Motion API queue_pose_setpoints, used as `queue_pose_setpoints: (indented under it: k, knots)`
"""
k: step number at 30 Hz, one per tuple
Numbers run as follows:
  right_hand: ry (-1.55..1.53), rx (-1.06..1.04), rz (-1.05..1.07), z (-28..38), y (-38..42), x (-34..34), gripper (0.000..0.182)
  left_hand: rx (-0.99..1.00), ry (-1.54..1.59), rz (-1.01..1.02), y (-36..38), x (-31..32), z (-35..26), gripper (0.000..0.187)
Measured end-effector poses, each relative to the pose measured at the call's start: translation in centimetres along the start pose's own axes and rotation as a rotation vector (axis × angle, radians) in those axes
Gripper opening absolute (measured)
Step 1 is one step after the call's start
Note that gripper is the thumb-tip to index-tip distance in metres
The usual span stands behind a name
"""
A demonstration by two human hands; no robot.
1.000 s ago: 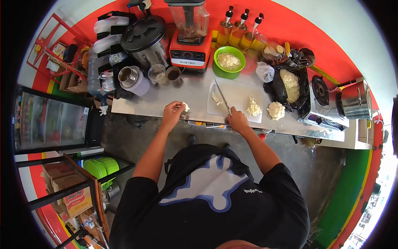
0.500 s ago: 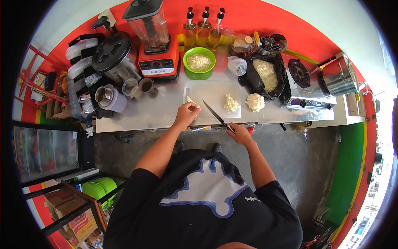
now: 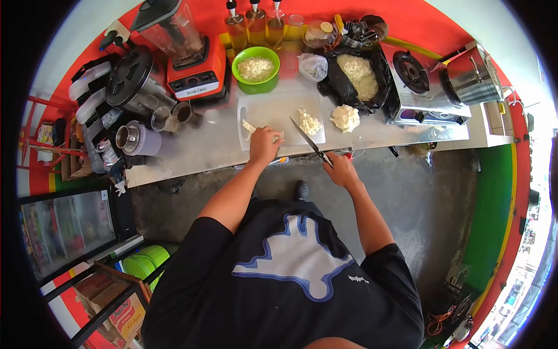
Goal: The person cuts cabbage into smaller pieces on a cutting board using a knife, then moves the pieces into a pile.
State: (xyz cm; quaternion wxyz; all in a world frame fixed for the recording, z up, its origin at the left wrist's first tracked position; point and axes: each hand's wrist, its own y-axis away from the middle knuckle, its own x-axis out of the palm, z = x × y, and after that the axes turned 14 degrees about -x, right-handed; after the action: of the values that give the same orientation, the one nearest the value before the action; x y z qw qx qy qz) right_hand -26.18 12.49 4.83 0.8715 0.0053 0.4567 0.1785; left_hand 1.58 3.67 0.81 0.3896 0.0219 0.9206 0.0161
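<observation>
A white cutting board (image 3: 281, 104) lies near the counter's front edge. Over its lower part my left hand (image 3: 265, 145) is closed with curled fingers, a pale piece (image 3: 278, 137) showing at the fingertips. Beside that hand, a whitish strip (image 3: 248, 126) rests at the board's left. My right hand (image 3: 342, 170) grips a dark-handled knife (image 3: 306, 136) just off the counter edge, its blade slanting up and left over the board. Finely chopped whitish pieces (image 3: 310, 123) are heaped at the blade's far side. A pale, lumpy white head (image 3: 346, 118) sits right of the board.
Behind the board stands a green bowl (image 3: 256, 85) of white shreds, beside a red blender (image 3: 197, 75). A black bag (image 3: 336, 87) holds more shreds. To the right are a gas stove (image 3: 427, 107) and steel pot (image 3: 474, 75). Pump bottles (image 3: 256, 26) line the wall.
The camera view has shifted, so the counter sits higher and further left. My left hand has moved right relative to the board, away from the strip. The knife stays in my right hand.
</observation>
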Motion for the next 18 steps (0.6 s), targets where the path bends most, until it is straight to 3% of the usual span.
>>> queue_pose_setpoints:
  k: [9, 18]
  knots:
    - [-0.052, -0.067, 0.015, 3.9, -4.8, 2.1, 0.031, 0.119, -0.052, -0.139, -0.5, 0.6, 0.0, 0.013]
    - [0.362, -0.155, 0.098, 5.9, -7.6, 3.8, 0.016, 0.120, -0.024, -0.096, -0.1, 1.6, 0.9, 0.014]
